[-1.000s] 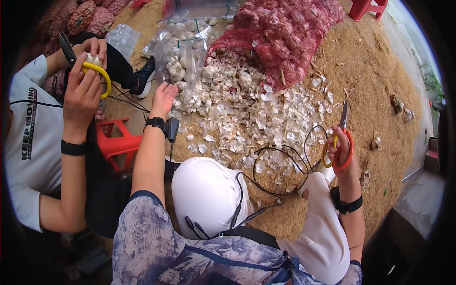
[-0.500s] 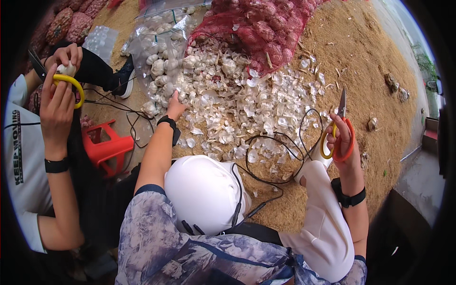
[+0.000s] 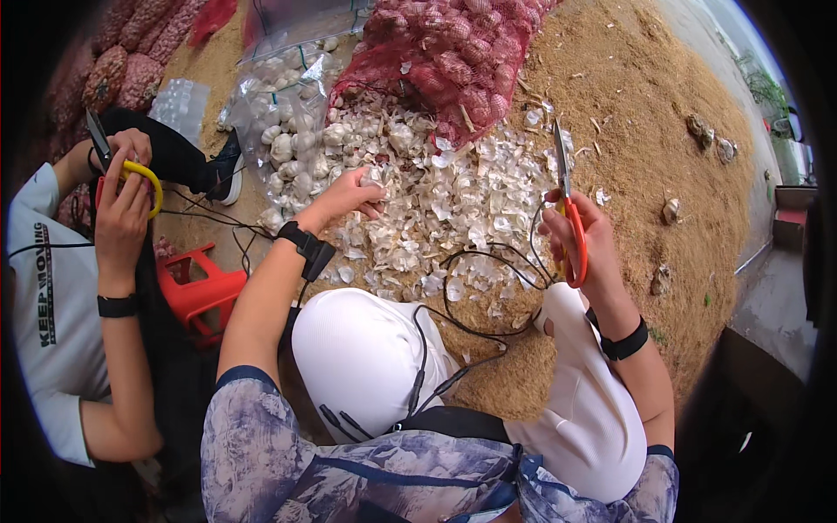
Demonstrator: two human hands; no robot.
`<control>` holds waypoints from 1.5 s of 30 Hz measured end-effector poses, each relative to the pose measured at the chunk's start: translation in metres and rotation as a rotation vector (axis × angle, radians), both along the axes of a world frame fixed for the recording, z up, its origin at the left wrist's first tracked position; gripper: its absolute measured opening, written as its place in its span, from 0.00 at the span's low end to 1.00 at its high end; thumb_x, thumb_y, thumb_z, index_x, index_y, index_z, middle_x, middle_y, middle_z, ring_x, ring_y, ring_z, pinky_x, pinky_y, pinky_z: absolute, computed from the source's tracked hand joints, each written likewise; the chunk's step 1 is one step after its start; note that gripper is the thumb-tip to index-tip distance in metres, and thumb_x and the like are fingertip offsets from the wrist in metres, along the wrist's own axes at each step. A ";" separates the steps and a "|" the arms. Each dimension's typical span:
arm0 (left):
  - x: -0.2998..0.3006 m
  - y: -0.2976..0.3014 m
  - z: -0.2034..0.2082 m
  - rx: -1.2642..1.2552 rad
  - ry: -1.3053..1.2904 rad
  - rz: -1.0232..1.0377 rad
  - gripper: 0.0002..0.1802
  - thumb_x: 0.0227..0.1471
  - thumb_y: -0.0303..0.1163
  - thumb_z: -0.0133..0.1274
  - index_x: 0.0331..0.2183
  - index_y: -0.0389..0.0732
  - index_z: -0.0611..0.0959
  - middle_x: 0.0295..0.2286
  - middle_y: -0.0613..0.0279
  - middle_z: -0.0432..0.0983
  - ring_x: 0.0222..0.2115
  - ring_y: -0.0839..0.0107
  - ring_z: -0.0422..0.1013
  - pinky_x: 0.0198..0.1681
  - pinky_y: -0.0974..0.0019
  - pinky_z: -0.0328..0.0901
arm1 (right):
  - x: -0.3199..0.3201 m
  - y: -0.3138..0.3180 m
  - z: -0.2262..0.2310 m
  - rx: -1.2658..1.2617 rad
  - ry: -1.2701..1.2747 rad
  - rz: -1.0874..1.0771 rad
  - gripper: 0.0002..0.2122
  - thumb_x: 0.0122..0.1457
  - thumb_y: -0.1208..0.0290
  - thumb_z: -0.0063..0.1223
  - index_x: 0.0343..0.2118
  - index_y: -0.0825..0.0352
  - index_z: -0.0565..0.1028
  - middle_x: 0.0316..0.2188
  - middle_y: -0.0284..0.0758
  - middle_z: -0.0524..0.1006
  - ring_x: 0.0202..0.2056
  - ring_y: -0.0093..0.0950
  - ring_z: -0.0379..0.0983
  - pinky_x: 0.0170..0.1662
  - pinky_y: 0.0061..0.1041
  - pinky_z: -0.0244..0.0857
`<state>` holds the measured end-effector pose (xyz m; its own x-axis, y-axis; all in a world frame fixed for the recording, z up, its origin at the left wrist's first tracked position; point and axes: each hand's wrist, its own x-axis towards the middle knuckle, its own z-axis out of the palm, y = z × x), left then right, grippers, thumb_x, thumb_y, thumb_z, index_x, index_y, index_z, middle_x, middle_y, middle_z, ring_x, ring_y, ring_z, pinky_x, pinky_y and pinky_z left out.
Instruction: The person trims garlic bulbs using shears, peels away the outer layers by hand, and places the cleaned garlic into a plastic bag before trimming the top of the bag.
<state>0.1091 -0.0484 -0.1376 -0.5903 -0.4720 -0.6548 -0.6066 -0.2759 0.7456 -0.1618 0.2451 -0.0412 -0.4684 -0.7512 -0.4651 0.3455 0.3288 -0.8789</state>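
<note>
Two hands out: left hand (image 3: 343, 199), fingers curled, apparently pinching a garlic bulb (image 3: 373, 178) at the peel pile (image 3: 471, 196); right hand (image 3: 598, 240) partly curled round orange-handled scissors (image 3: 577, 244), blades look closed, pointing away. Step in hand, my read: picking up a bulb, scissors ready. Next move calls for a firm bulb grip, fingertips clear of blades. Around, left to right: co-worker's hand (image 3: 122, 213) with yellow-handled scissors (image 3: 157, 187), red stool (image 3: 200, 283), both left of left hand; clear bag of garlic (image 3: 292, 105) just beyond it; red mesh sack (image 3: 453, 61) ahead, between hands; cable (image 3: 451, 380) nearer, could snag.
</note>
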 end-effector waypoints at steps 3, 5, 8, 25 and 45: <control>-0.050 0.030 0.097 0.072 0.034 -0.263 0.22 0.49 0.32 0.62 0.43 0.38 0.71 0.27 0.64 0.75 0.25 0.75 0.75 0.23 0.73 0.71 | 0.007 -0.006 0.007 -0.062 -0.001 0.082 0.15 0.56 0.65 0.62 0.42 0.64 0.72 0.24 0.30 0.77 0.20 0.14 0.69 0.20 0.14 0.62; -0.086 0.052 0.151 -0.069 -0.020 -0.444 0.24 0.48 0.32 0.63 0.44 0.39 0.71 0.26 0.65 0.75 0.24 0.77 0.74 0.22 0.73 0.69 | 0.014 -0.009 0.017 -0.101 -0.022 0.115 0.16 0.56 0.64 0.62 0.42 0.64 0.71 0.25 0.30 0.78 0.20 0.15 0.70 0.21 0.14 0.63; -0.117 0.093 0.170 -0.268 -0.014 -0.604 0.26 0.45 0.32 0.65 0.45 0.41 0.71 0.25 0.68 0.73 0.21 0.80 0.70 0.19 0.74 0.64 | 0.022 -0.018 0.035 -0.205 -0.163 0.096 0.18 0.55 0.61 0.63 0.42 0.65 0.69 0.25 0.32 0.77 0.20 0.17 0.72 0.23 0.16 0.67; -0.126 0.142 0.154 0.221 0.359 0.149 0.28 0.64 0.55 0.34 0.44 0.38 0.73 0.31 0.57 0.76 0.19 0.76 0.67 0.15 0.77 0.58 | -0.011 0.000 0.011 -0.195 0.331 -0.032 0.17 0.52 0.76 0.60 0.43 0.66 0.67 0.26 0.32 0.76 0.26 0.19 0.72 0.29 0.21 0.67; -0.124 0.125 0.132 0.333 0.472 0.439 0.28 0.64 0.55 0.32 0.46 0.39 0.72 0.35 0.55 0.75 0.21 0.76 0.63 0.15 0.78 0.54 | 0.000 -0.006 0.003 -0.152 0.614 -0.009 0.17 0.53 0.81 0.57 0.45 0.65 0.67 0.34 0.30 0.76 0.34 0.18 0.72 0.40 0.20 0.67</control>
